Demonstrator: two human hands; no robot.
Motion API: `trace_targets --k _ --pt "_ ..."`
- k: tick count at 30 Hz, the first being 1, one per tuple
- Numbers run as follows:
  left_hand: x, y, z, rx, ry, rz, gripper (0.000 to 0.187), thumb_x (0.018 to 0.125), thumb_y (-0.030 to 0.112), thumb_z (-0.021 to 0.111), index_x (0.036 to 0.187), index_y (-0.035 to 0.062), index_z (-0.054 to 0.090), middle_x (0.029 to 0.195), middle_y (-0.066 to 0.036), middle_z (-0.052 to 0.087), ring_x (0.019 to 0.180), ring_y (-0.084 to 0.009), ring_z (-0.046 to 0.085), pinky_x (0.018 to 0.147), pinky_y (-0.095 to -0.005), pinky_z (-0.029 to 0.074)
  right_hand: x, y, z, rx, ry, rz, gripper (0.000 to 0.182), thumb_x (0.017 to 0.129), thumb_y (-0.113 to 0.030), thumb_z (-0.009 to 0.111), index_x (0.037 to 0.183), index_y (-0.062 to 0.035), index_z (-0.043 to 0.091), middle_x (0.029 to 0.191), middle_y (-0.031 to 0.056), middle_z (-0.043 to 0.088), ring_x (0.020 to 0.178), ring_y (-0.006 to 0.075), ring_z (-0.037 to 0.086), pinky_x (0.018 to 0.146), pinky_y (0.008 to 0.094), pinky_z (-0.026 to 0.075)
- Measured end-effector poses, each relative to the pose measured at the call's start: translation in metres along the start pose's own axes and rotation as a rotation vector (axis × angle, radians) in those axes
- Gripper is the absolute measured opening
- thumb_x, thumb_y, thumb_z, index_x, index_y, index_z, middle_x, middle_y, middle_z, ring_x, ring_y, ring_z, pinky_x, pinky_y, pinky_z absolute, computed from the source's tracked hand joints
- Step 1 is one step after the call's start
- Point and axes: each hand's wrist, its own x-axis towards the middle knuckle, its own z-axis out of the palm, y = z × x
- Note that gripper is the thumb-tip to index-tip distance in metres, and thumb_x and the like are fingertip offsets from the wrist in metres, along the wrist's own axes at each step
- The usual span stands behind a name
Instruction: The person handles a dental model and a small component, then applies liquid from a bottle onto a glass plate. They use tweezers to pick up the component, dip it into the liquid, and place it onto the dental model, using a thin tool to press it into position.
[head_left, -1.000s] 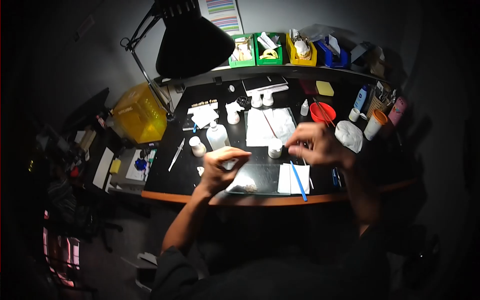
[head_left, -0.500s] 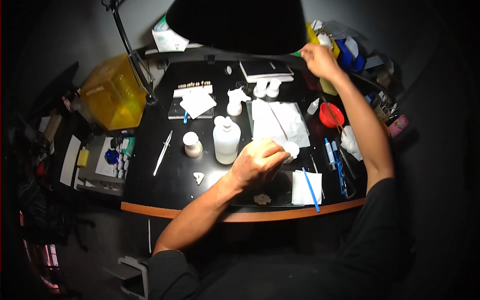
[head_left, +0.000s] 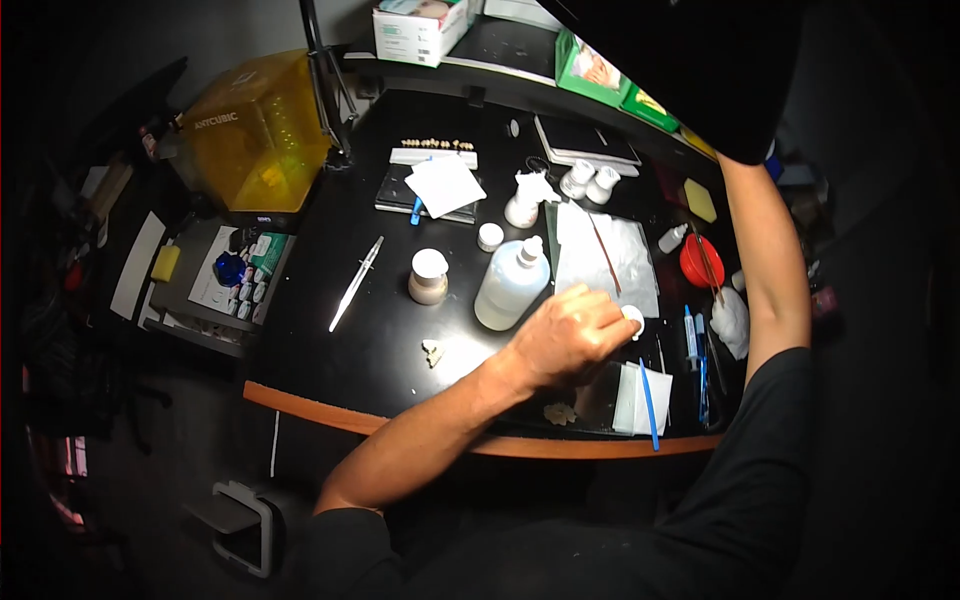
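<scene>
My left hand (head_left: 575, 338) is closed, back upward, over the front middle of the black desk. Its fingers are right beside a small white round container (head_left: 632, 320), partly hidden by them; I cannot tell what they hold. My right forearm (head_left: 768, 250) reaches up to the back right, and the right hand itself is hidden behind the black lamp shade (head_left: 700, 70). Left of my left hand stands a large translucent bottle (head_left: 512, 288). In front of it lie a beige flat piece (head_left: 560, 413) and a blue stick (head_left: 649, 405) across white paper squares (head_left: 630, 400).
Around these stand a white-capped jar (head_left: 428, 280), a red bowl (head_left: 698, 262) with a brush in it, and a blue-capped syringe (head_left: 690, 330). Tweezers (head_left: 356, 285) lie at the left. Wrinkled white paper (head_left: 580, 258) covers a board behind my hand. A yellow box (head_left: 250, 135) stands far left.
The view has turned, so the desk appears shifted right and down. My right hand, seen with fingers pinched at the back right before, has gone behind the lamp shade. The left hand stays by the container.
</scene>
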Motion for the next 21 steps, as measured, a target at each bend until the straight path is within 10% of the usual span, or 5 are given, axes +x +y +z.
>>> trace_targets --k 21 --pt "0.0 -0.001 -0.002 -0.168 0.0 -0.095 0.031 0.075 -0.006 0.074 0.105 0.0011 0.069 0.092 -0.012 0.07 0.088 -0.0309 0.069 0.08 -0.0395 0.057 -0.037 -0.001 -0.026 0.091 0.134 0.087 0.027 0.082 -0.021 0.077 0.102 -0.0017 0.076 0.095 0.021 0.075 0.097 0.0383 0.073 0.09 0.0445 0.057"
